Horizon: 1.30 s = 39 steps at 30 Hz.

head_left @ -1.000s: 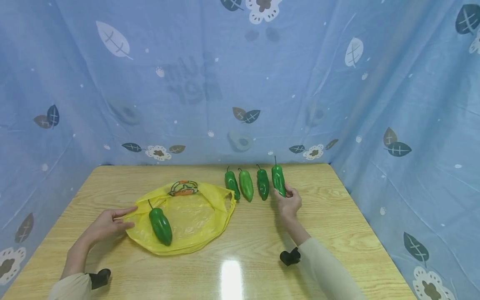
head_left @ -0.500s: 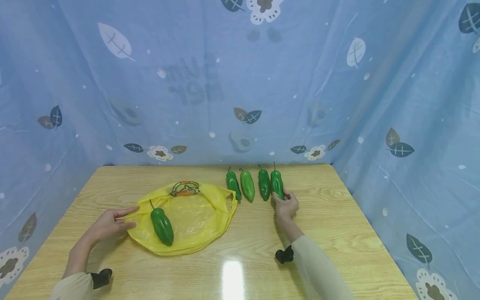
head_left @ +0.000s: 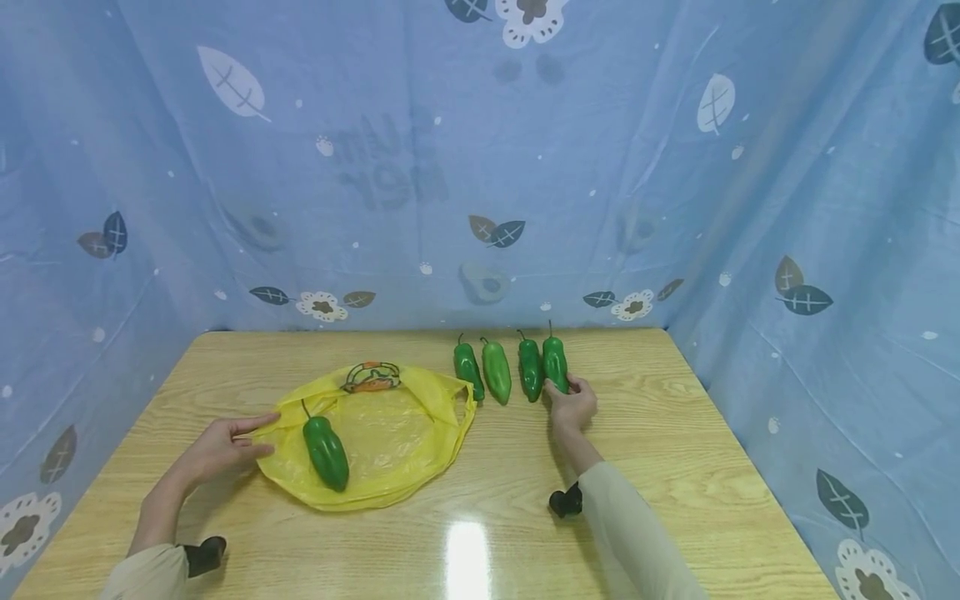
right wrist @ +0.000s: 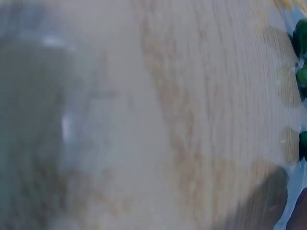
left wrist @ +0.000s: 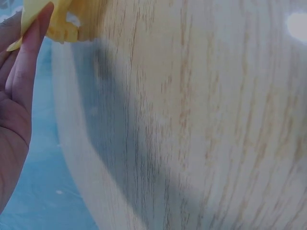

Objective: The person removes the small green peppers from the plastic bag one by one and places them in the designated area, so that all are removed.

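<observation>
A yellow plastic bag (head_left: 393, 433) lies spread on the table's left half. My left hand (head_left: 221, 448) pinches its left edge; in the left wrist view the fingers (left wrist: 29, 60) have the yellow film between them. On the bag lies one large green pepper (head_left: 326, 454), stem pointing away. At the back my right hand (head_left: 573, 406) holds the lower end of another green pepper (head_left: 554, 360), the rightmost of a row. Left of it are a dark green pepper (head_left: 530, 369), a lighter green pepper (head_left: 496, 372) and a slim green pepper (head_left: 468, 372) close to the bag's edge.
The wooden table (head_left: 390, 554) has a bright light reflection near its front. A blue patterned curtain (head_left: 420, 167) surrounds its back and sides. Black wrist mounts (head_left: 204, 556) stick out at both forearms.
My right hand has shifted the held pepper slightly left, closer to its neighbour in the row. The left hand keeps its place on the bag, and the head view has turned slightly.
</observation>
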Each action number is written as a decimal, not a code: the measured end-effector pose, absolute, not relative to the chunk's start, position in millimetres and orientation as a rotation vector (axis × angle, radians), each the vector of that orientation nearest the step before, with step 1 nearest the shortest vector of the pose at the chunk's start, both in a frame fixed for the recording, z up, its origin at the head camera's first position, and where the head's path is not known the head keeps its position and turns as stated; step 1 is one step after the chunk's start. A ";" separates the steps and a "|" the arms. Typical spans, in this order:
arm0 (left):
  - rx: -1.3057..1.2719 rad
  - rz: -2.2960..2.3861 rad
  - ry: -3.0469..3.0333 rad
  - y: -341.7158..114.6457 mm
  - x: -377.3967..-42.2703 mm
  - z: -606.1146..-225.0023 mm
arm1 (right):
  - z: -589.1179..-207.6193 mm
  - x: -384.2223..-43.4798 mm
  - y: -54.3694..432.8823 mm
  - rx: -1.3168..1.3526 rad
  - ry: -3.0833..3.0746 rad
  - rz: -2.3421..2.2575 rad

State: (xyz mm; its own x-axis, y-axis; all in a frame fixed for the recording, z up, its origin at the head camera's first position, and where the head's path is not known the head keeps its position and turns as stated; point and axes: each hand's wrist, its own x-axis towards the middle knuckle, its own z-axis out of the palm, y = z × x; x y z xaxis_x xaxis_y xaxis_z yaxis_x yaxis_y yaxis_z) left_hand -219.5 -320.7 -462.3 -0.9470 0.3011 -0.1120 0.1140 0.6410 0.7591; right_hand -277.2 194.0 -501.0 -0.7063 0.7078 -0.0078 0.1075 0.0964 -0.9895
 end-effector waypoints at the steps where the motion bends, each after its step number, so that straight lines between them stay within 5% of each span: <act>1: 0.336 1.195 2.633 -320.7 -219.6 -462.1 | -501.3 -277.7 194.6 -0.800 -1.906 1.645; 39: 0.336 1.200 2.644 -318.9 -219.3 -464.4 | -507.7 -285.4 190.1 -0.805 -1.963 1.539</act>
State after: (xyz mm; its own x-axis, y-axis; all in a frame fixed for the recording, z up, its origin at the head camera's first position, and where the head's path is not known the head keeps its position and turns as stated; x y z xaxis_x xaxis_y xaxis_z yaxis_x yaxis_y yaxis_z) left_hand -219.3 -318.9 -464.4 -0.9500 0.2947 -0.1034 0.1162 0.6410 0.7587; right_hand -285.4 190.1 -507.7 -0.6914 0.7215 0.0359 0.1370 0.1797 -0.9741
